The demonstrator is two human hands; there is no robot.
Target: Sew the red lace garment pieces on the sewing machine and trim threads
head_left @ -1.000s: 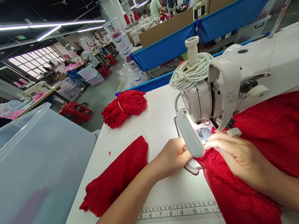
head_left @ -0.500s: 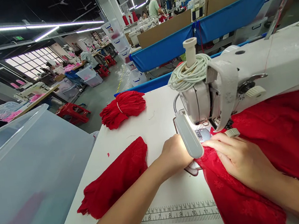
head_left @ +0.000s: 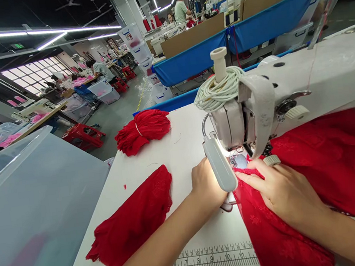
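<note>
A red lace fabric piece [head_left: 269,230] hangs from the sewing machine [head_left: 238,120] toward the front edge of the white table. My right hand [head_left: 286,188] pinches its upper edge between thumb and fingers, just in front of the needle area. Close by on the left is my left hand [head_left: 207,185], bent at the wrist beside the metal plate [head_left: 238,161]. A grey lamp [head_left: 220,164] covers its fingers, so their grip cannot be made out. More red fabric [head_left: 328,165] spreads under the machine arm on the right.
On the table's left lie a folded red fabric stack [head_left: 136,217] and a tied red bundle [head_left: 144,129]. A printed ruler [head_left: 213,258] runs along the front. A large translucent bin [head_left: 43,203] stands at the left edge. Other people work at machines farther back.
The whole view has shifted slightly. My right hand's fingers have changed position on the fabric edge, with the index finger raised and a fold of cloth showing. My left hand stays beside the plate.
</note>
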